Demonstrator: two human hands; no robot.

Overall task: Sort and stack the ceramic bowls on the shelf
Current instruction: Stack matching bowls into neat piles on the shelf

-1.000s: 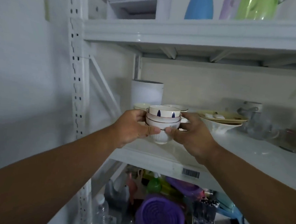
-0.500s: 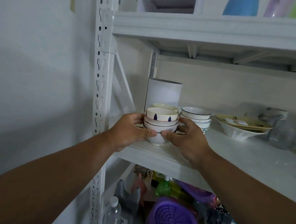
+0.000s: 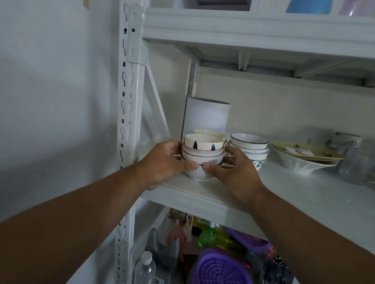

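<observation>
A stack of small ceramic bowls (image 3: 203, 152) stands near the left front of the white shelf (image 3: 298, 197); its top bowl has blue marks. My left hand (image 3: 166, 162) grips the stack from the left, thumb across the front. My right hand (image 3: 232, 172) grips it from the right, thumb meeting the left one. A second stack of bowls (image 3: 250, 148) with dark rims stands just right of it, partly behind my right hand. A cream bowl (image 3: 208, 133) sits behind the held stack.
A white cylinder (image 3: 205, 115) stands at the back left. Wide shallow dishes (image 3: 305, 156) and glassware (image 3: 361, 166) lie to the right. The steel upright (image 3: 128, 95) is at the left. A purple strainer (image 3: 218, 273) and bottles fill the shelf below.
The view has shifted so the shelf sits further right. Both hands stay on the stack, which has come down onto the shelf beside the second stack.
</observation>
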